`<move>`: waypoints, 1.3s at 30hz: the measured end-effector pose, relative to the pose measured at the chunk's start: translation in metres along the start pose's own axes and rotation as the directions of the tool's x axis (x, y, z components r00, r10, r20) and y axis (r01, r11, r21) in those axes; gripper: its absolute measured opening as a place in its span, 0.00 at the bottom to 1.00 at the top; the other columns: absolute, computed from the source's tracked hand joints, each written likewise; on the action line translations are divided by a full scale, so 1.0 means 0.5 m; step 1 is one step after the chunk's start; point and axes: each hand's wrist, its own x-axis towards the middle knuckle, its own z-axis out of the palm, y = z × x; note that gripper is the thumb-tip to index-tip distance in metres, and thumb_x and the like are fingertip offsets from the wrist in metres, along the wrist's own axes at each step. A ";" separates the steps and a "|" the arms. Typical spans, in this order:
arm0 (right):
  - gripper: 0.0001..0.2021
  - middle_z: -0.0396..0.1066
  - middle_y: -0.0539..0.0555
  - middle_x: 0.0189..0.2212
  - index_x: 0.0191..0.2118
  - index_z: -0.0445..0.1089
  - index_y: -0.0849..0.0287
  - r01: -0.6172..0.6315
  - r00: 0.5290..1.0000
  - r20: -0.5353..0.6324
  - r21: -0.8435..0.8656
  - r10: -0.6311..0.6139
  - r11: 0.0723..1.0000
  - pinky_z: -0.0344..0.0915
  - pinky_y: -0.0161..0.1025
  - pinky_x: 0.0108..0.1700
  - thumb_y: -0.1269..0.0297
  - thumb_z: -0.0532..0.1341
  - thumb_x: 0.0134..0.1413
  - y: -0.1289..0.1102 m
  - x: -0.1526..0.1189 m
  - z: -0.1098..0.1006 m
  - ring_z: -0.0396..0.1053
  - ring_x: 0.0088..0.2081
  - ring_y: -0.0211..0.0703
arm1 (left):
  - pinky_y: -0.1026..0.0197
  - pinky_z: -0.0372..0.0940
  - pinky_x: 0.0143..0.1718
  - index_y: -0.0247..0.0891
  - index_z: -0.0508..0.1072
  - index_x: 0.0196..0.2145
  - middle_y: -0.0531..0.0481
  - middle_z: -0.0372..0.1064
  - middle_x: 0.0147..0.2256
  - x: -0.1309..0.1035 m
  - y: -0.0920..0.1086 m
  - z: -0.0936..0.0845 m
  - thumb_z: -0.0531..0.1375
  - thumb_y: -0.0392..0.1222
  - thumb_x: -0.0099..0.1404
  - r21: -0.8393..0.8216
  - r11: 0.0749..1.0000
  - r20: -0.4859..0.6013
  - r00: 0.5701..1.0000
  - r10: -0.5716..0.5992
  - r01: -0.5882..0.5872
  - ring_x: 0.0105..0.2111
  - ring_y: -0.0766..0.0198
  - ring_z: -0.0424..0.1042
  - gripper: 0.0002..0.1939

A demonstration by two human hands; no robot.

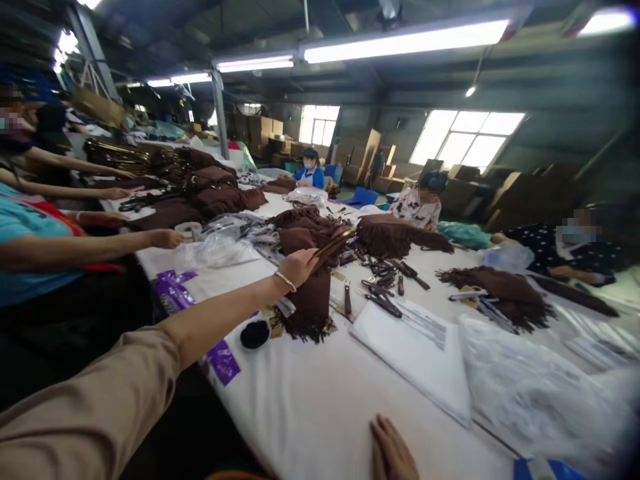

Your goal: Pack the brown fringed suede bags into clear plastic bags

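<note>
My left hand [299, 268], with a bracelet at the wrist, reaches over the table and is closed around a few thin brown strips with gold edges [336, 244]; their kind I cannot make out. Under and beside it lies dark brown fringed cloth [313, 293]. Brown straps with metal clasps [383, 290] are scattered to its right. Near the table's front edge my right hand [393, 448] lies flat on the white surface, fingers stretched out and holding nothing. A round black-topped container [255, 335] stands by the left edge.
White printed packets [415, 353] and clear plastic bags [540, 400] lie at the right. More brown cloth [220, 193] is piled toward the back left. Several people sit or stand around the table, and one co-worker's hand [167, 239] reaches in from the left.
</note>
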 end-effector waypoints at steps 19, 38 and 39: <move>0.20 0.66 0.55 0.53 0.54 0.63 0.52 -0.117 0.971 0.207 -0.030 0.120 0.993 0.61 0.51 0.56 0.69 0.55 0.55 -0.116 -0.139 -0.145 0.62 0.54 0.48 | 0.55 0.58 0.54 0.36 0.69 0.46 0.46 0.72 0.43 -0.445 0.206 0.192 0.51 0.35 0.65 -0.513 0.741 0.119 0.818 0.562 -0.434 0.49 0.59 0.64 0.14; 0.20 0.60 0.53 0.57 0.56 0.59 0.53 0.009 0.897 0.442 -0.081 0.028 0.997 0.51 0.46 0.60 0.70 0.49 0.58 -0.191 0.173 -0.010 0.53 0.59 0.45 | 0.50 0.57 0.52 0.35 0.67 0.49 0.42 0.66 0.46 -0.430 0.026 0.172 0.56 0.37 0.62 -0.250 0.955 0.243 0.944 0.223 -0.161 0.49 0.53 0.60 0.17; 0.22 0.57 0.51 0.60 0.57 0.58 0.53 0.072 0.886 0.464 -0.101 -0.017 0.992 0.48 0.48 0.61 0.73 0.48 0.57 -0.181 0.189 -0.001 0.49 0.62 0.46 | 0.50 0.56 0.51 0.36 0.67 0.49 0.42 0.66 0.46 -0.425 0.021 0.178 0.55 0.36 0.62 -0.211 0.959 0.248 0.938 0.241 -0.191 0.49 0.53 0.60 0.17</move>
